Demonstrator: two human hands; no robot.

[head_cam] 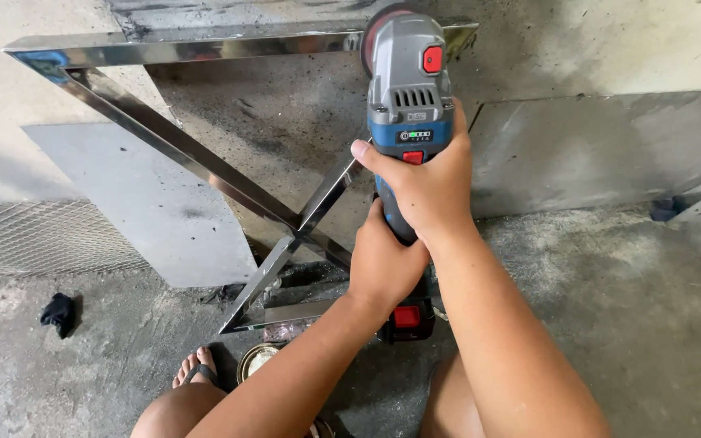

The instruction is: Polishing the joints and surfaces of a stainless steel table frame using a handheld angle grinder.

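A grey and blue cordless angle grinder (408, 89) points away from me, its disc (373, 32) at the top bar of a shiny steel frame (172, 50). My right hand (427, 182) grips the grinder's body just behind the head. My left hand (383, 264) wraps the handle lower down, above the battery pack (406, 318). The frame has crossed diagonal bars (295, 227) that meet just left of my hands. It lies on a dusty concrete floor (610, 284).
A sheet of expanded metal mesh (38, 235) lies at the left edge and a grey flat panel (152, 203) beside it. A black rag (58, 312) sits on the floor. My sandalled foot (196, 369) and a small round tin (257, 361) are near the frame's lower end.
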